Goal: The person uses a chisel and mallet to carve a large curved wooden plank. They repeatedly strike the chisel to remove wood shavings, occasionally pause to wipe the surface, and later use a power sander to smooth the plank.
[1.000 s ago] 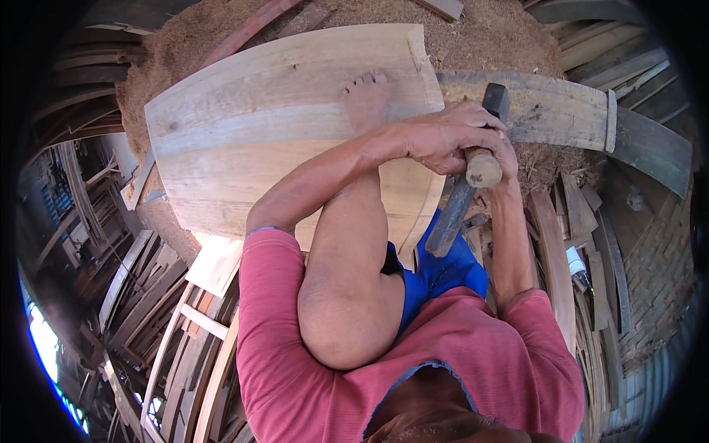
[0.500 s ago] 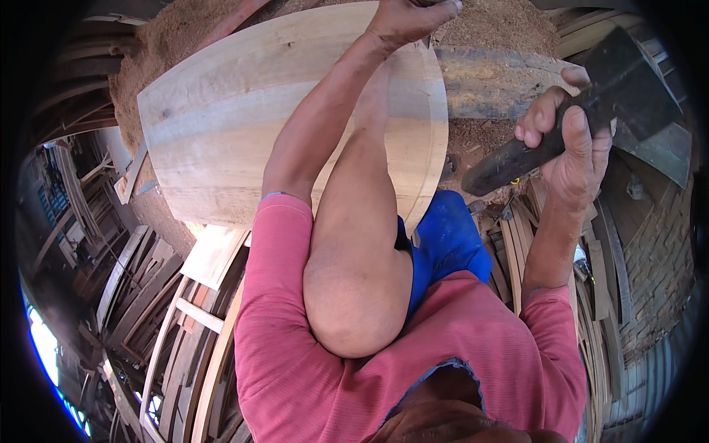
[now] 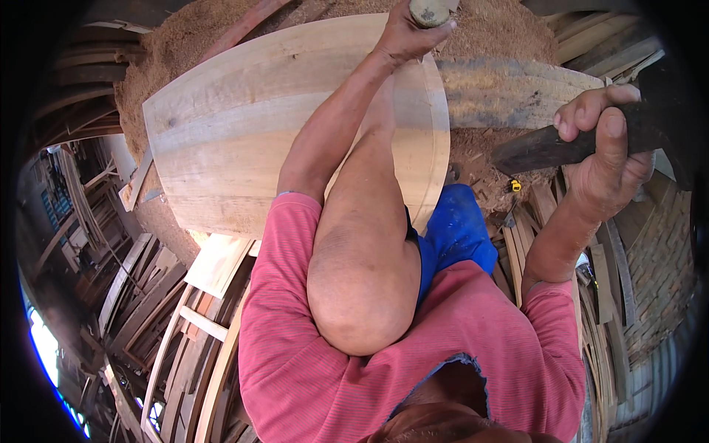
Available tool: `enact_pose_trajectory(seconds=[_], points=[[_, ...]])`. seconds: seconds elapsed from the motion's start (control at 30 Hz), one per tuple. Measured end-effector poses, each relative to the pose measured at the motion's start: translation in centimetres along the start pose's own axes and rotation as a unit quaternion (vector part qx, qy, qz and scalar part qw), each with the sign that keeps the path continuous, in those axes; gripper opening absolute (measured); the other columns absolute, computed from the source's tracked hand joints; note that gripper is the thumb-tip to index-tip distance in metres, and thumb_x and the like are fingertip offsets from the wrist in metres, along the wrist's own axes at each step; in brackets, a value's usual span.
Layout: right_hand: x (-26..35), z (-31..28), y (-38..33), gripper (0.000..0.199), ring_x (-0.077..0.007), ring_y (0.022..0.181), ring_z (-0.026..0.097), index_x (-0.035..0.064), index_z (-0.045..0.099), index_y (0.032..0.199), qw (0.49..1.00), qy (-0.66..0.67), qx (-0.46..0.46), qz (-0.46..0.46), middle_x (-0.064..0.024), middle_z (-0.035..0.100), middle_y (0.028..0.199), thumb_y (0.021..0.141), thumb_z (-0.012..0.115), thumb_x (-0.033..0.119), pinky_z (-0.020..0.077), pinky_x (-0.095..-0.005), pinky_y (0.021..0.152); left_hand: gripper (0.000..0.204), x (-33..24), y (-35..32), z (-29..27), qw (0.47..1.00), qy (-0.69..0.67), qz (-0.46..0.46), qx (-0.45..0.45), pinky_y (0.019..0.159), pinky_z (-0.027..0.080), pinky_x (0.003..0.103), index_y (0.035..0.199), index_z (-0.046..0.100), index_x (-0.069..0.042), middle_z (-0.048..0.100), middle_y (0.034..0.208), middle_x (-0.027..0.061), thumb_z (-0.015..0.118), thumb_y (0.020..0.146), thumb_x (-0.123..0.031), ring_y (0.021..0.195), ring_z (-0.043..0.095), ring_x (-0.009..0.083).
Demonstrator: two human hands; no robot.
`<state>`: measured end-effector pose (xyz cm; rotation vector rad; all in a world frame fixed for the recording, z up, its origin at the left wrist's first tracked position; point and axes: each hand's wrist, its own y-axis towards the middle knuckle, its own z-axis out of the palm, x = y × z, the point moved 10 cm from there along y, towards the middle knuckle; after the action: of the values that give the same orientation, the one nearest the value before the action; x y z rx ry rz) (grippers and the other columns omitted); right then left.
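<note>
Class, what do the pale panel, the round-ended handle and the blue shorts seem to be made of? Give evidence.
Pale panel: wood, apparently bare and smooth; grain and knot-like spots show.
Round-ended handle: probably wood, worn; its end looks pale and mottled.
Blue shorts: cloth, fibre and sheen unclear; soft folds show.

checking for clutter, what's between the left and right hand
In the head view, a weathered plank and sawdust show between left hand and right hand.
</note>
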<state>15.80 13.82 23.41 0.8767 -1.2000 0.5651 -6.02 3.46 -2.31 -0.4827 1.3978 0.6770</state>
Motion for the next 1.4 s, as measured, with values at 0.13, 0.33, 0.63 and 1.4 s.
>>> enact_pose_trajectory(seconds=[0.13,0.33,0.63,1.4], points=[[0.5,0.1,0.8,0.025,-0.0197,0.073,0.056,-0.0007,0.059,0.121,1.000,-0.005,0.011,-0.020,-0.0099,0.059,0.089,0.103,0.060,0.018,0.0498,-0.0404,0.071,0.035,1.1,-0.1,-0.8,0.999,0.029,-0.013,-0.017,0.087,0.054,0.027,0.116,0.068,-0.010,0.071,0.103,-0.0040,0.081,0.083,-0.005,0.094,0.065,0.0065],[0.7,-0.2,0.7,0.026,-0.0201,0.074,0.056,-0.0008,0.058,0.121,1.000,-0.025,-0.005,-0.017,-0.0099,0.059,0.089,0.104,0.059,0.019,0.0495,-0.0406,0.072,0.031,0.3,-0.3,-0.6,0.999,0.049,-0.004,-0.011,0.082,0.054,0.026,0.111,0.069,-0.010,0.069,0.097,-0.0055,0.080,0.082,-0.006,0.089,0.064,0.0048],[1.8,-0.3,0.9,0.026,-0.0210,0.075,0.056,-0.0017,0.058,0.118,0.998,-0.044,-0.004,-0.041,-0.0106,0.059,0.090,0.104,0.059,0.020,0.0493,-0.0409,0.073,0.019,1.1,-1.6,-0.8,0.990,0.139,0.006,0.034,0.066,0.051,0.027,0.089,0.063,-0.012,0.060,0.077,-0.0067,0.080,0.081,-0.009,0.072,0.057,0.0056],[1.9,4.4,5.4,0.019,-0.0108,0.072,0.065,0.0083,0.072,0.100,0.982,-0.116,0.028,-0.147,-0.0019,0.070,0.082,0.089,0.080,0.022,0.0549,-0.0305,0.068,0.019,-3.7,-4.5,-0.6,0.996,0.070,0.041,0.032,0.062,0.052,0.027,0.091,0.063,-0.008,0.065,0.077,-0.0036,0.081,0.085,-0.013,0.068,0.060,0.0067]])
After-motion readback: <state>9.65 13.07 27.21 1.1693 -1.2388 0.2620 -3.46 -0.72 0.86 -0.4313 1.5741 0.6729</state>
